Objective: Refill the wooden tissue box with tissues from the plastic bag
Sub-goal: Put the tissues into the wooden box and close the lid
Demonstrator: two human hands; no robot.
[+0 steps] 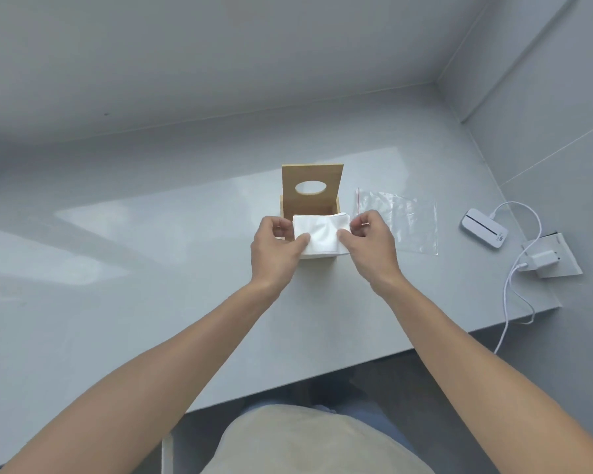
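A wooden tissue box [311, 203] stands in the middle of the grey table, its lid with an oval hole raised upright at the back. A white stack of tissues [320, 236] sits over the box's open top. My left hand [277, 248] pinches the stack's left edge between thumb and fingers. My right hand [370, 244] grips its right edge the same way. The clear plastic bag [404, 222], with a red strip along its left edge, lies flat and looks empty just right of the box.
A white device [482, 231] with a cable lies at the right. A white charger plug [541, 260] rests on a card near the table's right corner. A wall runs along the back and the right side. The table's front edge [322, 379] is near my body.
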